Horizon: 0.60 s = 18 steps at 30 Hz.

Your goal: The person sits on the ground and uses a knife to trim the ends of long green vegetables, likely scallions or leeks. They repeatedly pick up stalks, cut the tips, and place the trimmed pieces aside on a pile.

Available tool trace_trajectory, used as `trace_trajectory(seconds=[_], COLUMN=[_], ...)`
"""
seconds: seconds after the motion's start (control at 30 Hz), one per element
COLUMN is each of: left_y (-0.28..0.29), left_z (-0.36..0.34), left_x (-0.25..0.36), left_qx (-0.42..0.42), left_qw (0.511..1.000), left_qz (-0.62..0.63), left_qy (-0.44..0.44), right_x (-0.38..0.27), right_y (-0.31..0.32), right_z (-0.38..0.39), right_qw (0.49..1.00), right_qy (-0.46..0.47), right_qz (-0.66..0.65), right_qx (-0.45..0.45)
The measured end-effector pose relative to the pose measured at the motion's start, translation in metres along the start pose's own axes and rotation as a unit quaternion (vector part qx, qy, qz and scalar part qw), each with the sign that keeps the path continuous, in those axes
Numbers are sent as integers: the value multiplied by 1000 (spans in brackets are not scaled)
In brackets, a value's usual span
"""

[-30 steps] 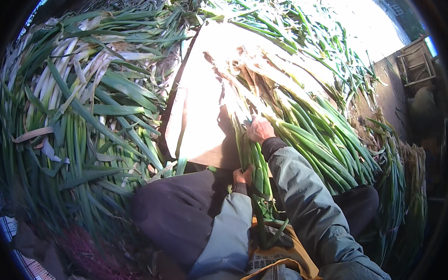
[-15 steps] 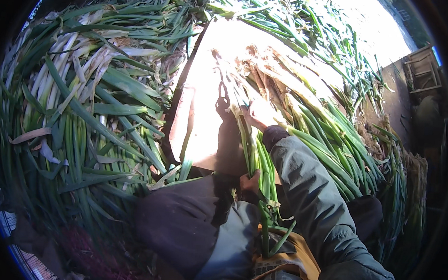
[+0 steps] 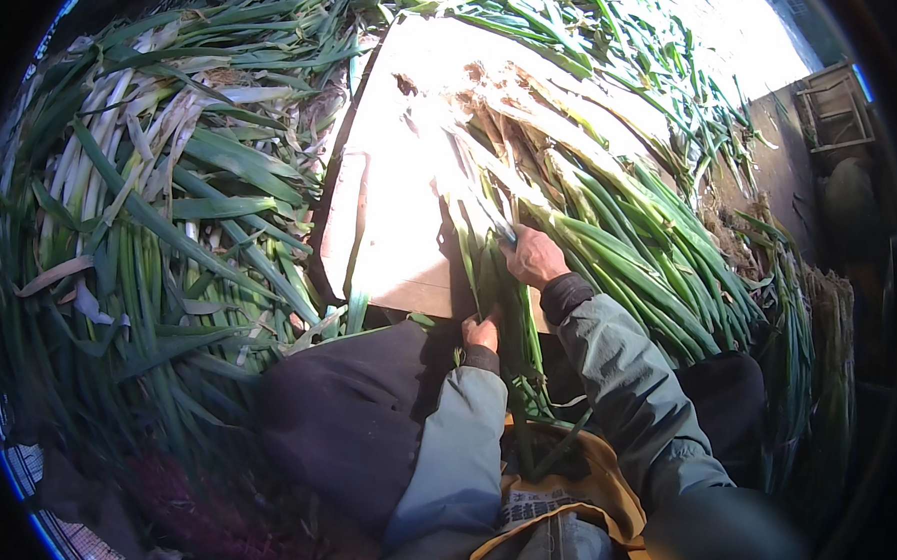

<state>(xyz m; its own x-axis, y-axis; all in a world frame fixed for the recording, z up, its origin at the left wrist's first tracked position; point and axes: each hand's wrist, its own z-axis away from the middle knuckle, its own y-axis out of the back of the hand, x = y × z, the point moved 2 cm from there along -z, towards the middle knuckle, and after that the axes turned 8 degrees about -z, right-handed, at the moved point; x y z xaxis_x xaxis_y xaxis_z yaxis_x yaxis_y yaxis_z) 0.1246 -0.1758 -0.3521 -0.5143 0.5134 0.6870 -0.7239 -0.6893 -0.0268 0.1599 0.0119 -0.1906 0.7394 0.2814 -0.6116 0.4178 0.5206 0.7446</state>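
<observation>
Long green onions [image 3: 630,238] lie fanned over a pale, sunlit board [image 3: 371,217], their dry roots toward the far side. My right hand [image 3: 536,254] is closed on a slim pale-blue object [image 3: 507,233], perhaps a tool, beside the upper part of some stalks; exactly what it is I cannot make out. Lower down, at the board's near edge, my left hand [image 3: 480,331] grips a bunch of green stalks, whose leaves hang toward a dark bag with orange-yellow edging [image 3: 601,457] at my lap.
A big tangled heap of green onions [image 3: 141,227] fills the left, and more [image 3: 580,26] lie across the back. At right are a dark plank surface [image 3: 780,144], a wooden crate [image 3: 836,107] and hanging bundles [image 3: 825,367]. My dark-trousered knees [image 3: 332,415] border the board.
My right hand has shifted slightly right, along with the pale-blue object in it. My left hand and the stalks in it have moved a little upward in the view.
</observation>
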Motion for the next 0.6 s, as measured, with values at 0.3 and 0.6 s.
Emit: trace_trajectory(seconds=[0.3,0.6], left_y=[-20,-36], left_z=[10,29], left_x=[16,34], left_qx=[73,-34], left_qw=[990,998], left_qz=[-122,29], left_qy=[27,44], right_x=[34,66], right_y=[37,113], right_z=[156,82], right_qw=[996,975], right_qy=[-90,-53], right_qz=[-21,156], right_qx=[-7,147])
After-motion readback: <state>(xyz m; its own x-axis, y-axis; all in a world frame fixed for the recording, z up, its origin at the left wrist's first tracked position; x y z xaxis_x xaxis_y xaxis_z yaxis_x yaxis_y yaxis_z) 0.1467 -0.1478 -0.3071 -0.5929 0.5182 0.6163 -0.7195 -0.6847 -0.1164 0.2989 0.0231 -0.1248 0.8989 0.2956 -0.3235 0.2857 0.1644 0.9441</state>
